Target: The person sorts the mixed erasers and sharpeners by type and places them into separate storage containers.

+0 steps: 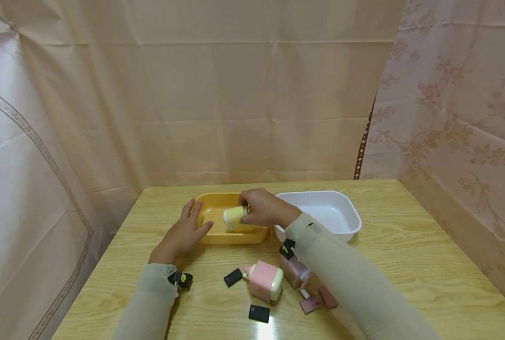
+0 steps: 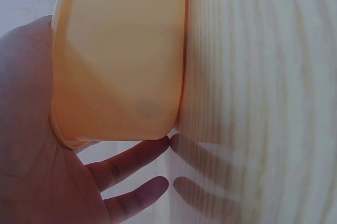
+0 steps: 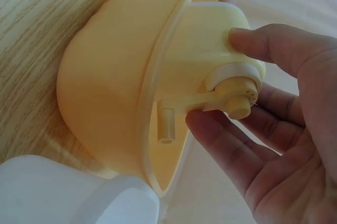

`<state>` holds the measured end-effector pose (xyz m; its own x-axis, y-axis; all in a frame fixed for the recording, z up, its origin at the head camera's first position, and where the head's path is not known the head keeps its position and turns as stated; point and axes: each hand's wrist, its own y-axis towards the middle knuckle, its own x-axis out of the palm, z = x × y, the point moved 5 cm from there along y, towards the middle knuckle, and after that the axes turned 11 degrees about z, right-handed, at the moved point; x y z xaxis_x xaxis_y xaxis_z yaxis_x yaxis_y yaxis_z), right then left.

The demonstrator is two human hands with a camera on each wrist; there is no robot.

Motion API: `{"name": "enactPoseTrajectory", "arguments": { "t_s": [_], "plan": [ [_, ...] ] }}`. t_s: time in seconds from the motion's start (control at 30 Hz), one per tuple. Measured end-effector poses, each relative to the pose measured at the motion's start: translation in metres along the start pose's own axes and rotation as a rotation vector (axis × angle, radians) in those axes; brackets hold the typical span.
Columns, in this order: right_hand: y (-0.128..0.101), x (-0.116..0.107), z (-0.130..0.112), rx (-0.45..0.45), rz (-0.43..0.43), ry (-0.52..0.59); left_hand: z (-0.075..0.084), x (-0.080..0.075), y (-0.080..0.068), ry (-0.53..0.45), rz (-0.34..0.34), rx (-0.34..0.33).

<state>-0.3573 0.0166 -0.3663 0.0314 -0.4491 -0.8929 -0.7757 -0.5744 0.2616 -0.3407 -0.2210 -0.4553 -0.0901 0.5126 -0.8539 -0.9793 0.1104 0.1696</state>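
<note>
Right hand [image 1: 266, 208] fingers [image 3: 253, 39] pinch yellow pump bottle [image 1: 234, 217] by its neck, held over yellow tub [image 1: 207, 236]. Left hand [image 1: 183, 232] fingers straight, bracing tub wall on bench [image 1: 405, 264]. Risk: light neck pinch, bottle may swing, slip, tub skid

Beige curtains [image 1: 243, 94] hang behind a light wooden table [image 1: 405, 245].

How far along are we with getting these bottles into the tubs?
Done: nothing is clearly settled in either tub yet; the white tub looks empty. In hand: the right hand holds a yellow pump bottle over the yellow tub, and the left hand steadies that tub's wall. Left: the pink bottle and the small black and pink pieces lie on the table.
</note>
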Motion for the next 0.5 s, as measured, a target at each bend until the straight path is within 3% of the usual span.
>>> {"name": "enactPoseTrajectory", "arguments": {
  "t_s": [0.5],
  "plan": [
    [0.006,0.012,-0.004,-0.014,-0.02,0.035,0.0,0.0,-0.001,-0.005,-0.003,-0.006]
  ]
}}
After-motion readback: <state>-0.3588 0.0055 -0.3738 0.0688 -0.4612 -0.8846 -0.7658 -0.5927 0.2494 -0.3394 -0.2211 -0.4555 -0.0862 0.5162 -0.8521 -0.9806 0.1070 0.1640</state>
